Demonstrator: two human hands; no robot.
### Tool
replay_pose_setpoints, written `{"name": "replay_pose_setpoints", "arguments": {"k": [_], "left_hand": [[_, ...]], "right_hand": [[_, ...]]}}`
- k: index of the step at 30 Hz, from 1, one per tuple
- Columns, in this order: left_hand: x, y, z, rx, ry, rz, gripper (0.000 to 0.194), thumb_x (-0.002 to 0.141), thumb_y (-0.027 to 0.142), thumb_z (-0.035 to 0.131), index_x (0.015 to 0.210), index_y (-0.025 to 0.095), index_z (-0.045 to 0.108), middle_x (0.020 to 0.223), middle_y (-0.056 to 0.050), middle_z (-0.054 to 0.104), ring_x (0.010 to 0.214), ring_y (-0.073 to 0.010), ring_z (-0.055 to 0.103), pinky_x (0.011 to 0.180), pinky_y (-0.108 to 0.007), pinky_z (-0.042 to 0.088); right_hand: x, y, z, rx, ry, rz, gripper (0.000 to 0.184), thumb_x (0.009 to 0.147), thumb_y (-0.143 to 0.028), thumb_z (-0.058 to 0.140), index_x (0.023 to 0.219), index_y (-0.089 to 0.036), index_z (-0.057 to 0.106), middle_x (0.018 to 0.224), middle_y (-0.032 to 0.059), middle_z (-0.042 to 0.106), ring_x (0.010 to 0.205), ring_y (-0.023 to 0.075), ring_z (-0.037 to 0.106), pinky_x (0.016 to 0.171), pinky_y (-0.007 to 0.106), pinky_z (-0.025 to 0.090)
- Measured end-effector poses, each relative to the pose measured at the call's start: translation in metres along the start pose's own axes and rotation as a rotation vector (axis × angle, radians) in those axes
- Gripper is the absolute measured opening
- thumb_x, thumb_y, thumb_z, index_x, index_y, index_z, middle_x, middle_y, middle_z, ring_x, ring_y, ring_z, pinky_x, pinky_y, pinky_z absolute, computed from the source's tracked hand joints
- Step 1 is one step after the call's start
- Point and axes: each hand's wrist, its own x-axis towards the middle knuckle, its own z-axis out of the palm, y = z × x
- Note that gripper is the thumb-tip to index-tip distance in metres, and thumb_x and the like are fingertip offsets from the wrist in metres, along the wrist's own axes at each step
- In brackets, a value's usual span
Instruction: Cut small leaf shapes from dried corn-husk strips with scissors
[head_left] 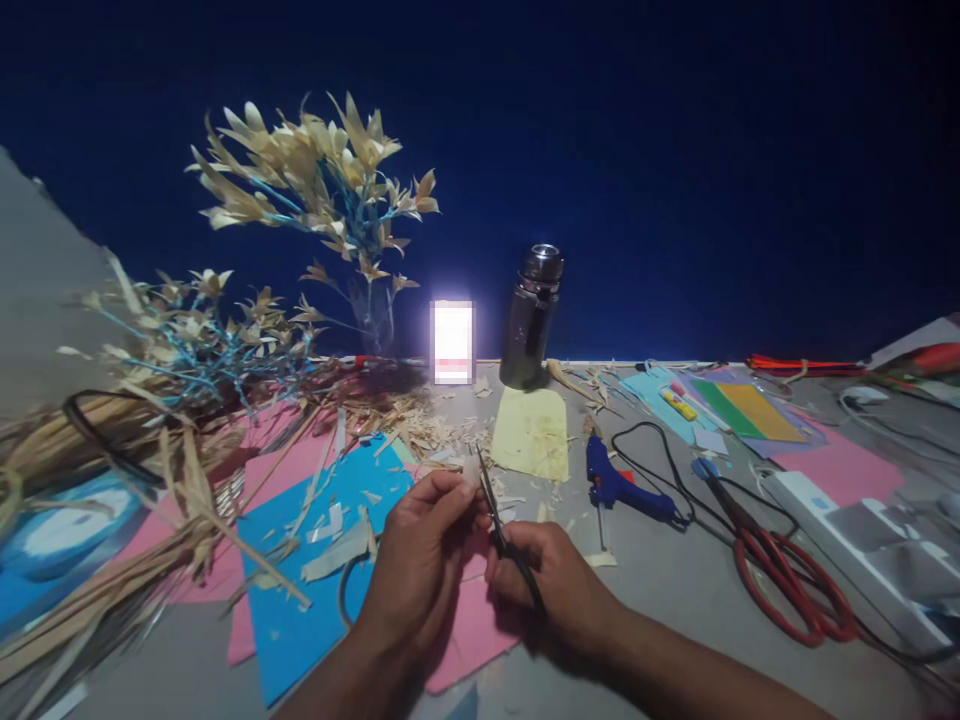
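My left hand [420, 550] is closed, pinching a small pale piece of dried husk [471, 469] between thumb and fingertips. In my right hand [559, 580] is a pair of dark scissors [492, 505], its blades pointing up and away beside the pale piece. Whether the blades touch the piece I cannot tell. Below both hands lie a pink sheet [469, 640] and, to the left, a blue sheet [292, 620] strewn with cut scraps [334, 562]. Small shavings [420, 425] are heaped just beyond my hands.
Husk flowers on blue stems [360, 190] stand at the back left, beside a bright blurred screen [453, 335] and a dark flask [529, 325]. A blue glue gun [622, 485], red-handled scissors [787, 585] and a white power strip [855, 550] lie right. Dried strips [187, 490] fill the left.
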Motion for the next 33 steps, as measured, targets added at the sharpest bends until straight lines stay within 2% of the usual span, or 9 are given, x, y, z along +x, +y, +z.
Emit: {"name": "replay_pose_setpoints", "arguments": {"k": [5,10,19,25,33], "left_hand": [[-0.002,0.003,0.002,0.061,0.009,0.014,0.015,0.071,0.018,0.080,0.069,0.016,0.065,0.064,-0.001,0.067,0.061,-0.0122,0.060,0.062,-0.022,0.049],[-0.003,0.006,0.005,0.093,0.028,0.039,0.018,0.067,0.021,0.083,0.066,0.015,0.066,0.062,-0.001,0.066,0.059,-0.0118,0.059,0.060,-0.021,0.048],[-0.003,0.011,0.006,0.096,0.034,0.033,0.017,0.065,0.019,0.081,0.063,0.015,0.065,0.060,-0.001,0.066,0.058,-0.0129,0.059,0.058,-0.022,0.048],[-0.004,0.011,0.004,0.119,0.012,0.055,0.015,0.069,0.018,0.078,0.064,0.016,0.065,0.060,0.000,0.065,0.059,-0.0125,0.059,0.059,-0.021,0.047],[-0.003,0.010,0.004,0.105,0.026,0.061,0.015,0.067,0.019,0.080,0.064,0.016,0.067,0.061,0.000,0.066,0.059,-0.0122,0.060,0.060,-0.021,0.048]], "right_hand": [[0.001,0.002,0.000,-0.003,0.042,0.040,0.037,0.070,-0.043,0.077,0.060,-0.017,0.052,0.050,-0.0027,0.051,0.044,0.0095,0.046,0.043,0.021,0.032],[0.003,0.007,0.001,-0.024,0.059,0.063,0.027,0.072,-0.035,0.072,0.061,-0.016,0.056,0.049,-0.0007,0.055,0.042,0.0103,0.048,0.042,0.021,0.035],[0.006,0.016,0.000,0.075,0.073,0.070,0.020,0.066,-0.024,0.071,0.058,-0.016,0.055,0.046,-0.0018,0.054,0.040,0.0109,0.050,0.040,0.021,0.039],[0.006,0.017,0.001,0.088,0.071,0.065,0.021,0.066,-0.025,0.073,0.058,-0.016,0.055,0.045,-0.0024,0.053,0.038,0.0105,0.048,0.039,0.022,0.039],[0.002,0.005,0.001,-0.015,0.050,0.062,0.018,0.068,-0.026,0.068,0.060,-0.016,0.056,0.048,-0.0004,0.056,0.041,0.0094,0.048,0.040,0.019,0.034]]}}
